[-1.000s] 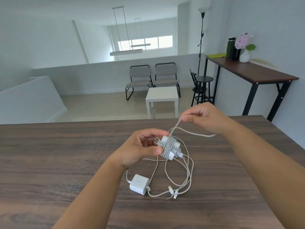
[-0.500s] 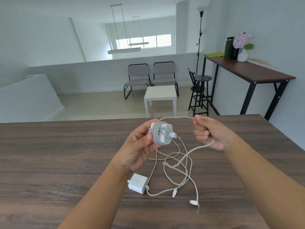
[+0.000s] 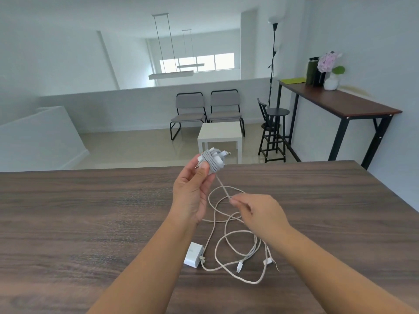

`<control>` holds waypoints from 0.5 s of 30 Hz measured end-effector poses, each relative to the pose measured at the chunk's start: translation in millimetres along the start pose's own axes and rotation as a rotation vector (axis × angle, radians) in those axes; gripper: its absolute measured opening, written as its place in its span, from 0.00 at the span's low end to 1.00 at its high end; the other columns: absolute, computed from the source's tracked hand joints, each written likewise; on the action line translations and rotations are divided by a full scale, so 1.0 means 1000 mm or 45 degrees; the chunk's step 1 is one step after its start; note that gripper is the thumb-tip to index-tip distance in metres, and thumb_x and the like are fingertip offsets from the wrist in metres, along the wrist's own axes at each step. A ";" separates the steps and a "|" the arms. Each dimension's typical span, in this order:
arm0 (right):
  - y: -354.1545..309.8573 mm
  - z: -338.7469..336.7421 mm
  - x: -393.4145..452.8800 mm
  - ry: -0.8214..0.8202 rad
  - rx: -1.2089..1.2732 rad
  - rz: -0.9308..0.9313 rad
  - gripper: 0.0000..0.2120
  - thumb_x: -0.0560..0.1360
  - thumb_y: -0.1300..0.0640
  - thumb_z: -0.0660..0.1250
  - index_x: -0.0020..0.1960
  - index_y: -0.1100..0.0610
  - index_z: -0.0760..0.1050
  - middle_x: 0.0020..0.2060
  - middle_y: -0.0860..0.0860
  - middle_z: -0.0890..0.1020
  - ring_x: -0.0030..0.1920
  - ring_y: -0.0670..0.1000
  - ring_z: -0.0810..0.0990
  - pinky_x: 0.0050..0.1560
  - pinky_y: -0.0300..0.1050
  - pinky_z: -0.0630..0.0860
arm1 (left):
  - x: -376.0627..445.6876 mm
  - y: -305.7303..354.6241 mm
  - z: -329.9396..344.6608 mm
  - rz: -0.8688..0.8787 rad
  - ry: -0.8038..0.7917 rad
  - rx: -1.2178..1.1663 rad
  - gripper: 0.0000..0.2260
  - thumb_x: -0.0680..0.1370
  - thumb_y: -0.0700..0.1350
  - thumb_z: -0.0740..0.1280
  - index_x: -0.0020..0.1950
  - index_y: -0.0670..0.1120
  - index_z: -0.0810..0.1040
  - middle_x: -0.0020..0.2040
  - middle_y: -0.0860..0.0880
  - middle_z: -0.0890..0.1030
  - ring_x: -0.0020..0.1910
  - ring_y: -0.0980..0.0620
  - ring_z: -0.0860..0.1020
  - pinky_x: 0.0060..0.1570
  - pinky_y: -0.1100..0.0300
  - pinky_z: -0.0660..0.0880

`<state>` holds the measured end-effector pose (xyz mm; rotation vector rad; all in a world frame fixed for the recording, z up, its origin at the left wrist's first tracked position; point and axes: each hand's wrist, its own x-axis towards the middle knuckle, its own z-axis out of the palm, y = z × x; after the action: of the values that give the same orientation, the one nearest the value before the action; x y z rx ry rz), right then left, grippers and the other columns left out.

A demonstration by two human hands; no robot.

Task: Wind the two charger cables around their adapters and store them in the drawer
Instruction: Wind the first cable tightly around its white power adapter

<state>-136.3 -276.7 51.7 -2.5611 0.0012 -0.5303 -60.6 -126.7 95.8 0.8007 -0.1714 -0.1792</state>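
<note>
My left hand [image 3: 192, 193] holds up a white adapter [image 3: 213, 160] with several turns of grey-beige cable wound around it, above the far part of the wooden table [image 3: 90, 211]. From the adapter a taut stretch of cable [image 3: 223, 186] runs down to my right hand [image 3: 260, 214], which pinches it below and to the right. A second white adapter [image 3: 192, 254] lies flat on the table near me, its cable [image 3: 238, 252] in loose loops beside it, with connector ends at the front. No drawer is in view.
Beyond the table's far edge are a small white side table [image 3: 220, 132], two grey chairs [image 3: 206, 109] and a black stool [image 3: 273, 132]. A tall desk [image 3: 340, 103] with bottles and a flower vase stands at the right wall.
My left hand has raised the wound adapter higher and farther away. My right hand has swung from level with the adapter down toward me, drawing the cable taut below it.
</note>
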 end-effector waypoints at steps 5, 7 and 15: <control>-0.018 0.003 -0.004 0.048 -0.213 -0.353 0.17 0.77 0.46 0.50 0.43 0.48 0.76 0.31 0.48 0.78 0.35 0.56 0.79 0.30 0.46 0.73 | 0.004 -0.014 -0.012 0.084 0.270 0.158 0.13 0.75 0.35 0.69 0.60 0.41 0.77 0.41 0.50 0.78 0.42 0.54 0.79 0.39 0.67 0.79; -0.024 -0.006 -0.002 0.095 -0.308 -0.471 0.17 0.77 0.47 0.51 0.41 0.49 0.78 0.30 0.49 0.79 0.32 0.56 0.79 0.27 0.44 0.69 | 0.002 -0.015 -0.015 0.095 0.269 0.197 0.10 0.75 0.35 0.70 0.56 0.43 0.78 0.38 0.51 0.77 0.41 0.54 0.79 0.39 0.66 0.79; -0.047 -0.037 -0.003 -0.046 -0.501 -0.577 0.07 0.76 0.55 0.62 0.40 0.52 0.75 0.29 0.48 0.79 0.30 0.53 0.77 0.24 0.41 0.54 | -0.004 -0.015 -0.022 0.118 0.221 0.186 0.09 0.76 0.36 0.69 0.55 0.44 0.79 0.42 0.47 0.78 0.40 0.53 0.77 0.42 0.66 0.79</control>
<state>-157.5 -253.7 102.6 -2.9664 -0.5496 -0.7068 -61.0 -121.3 69.4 0.9473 -0.0577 -0.0088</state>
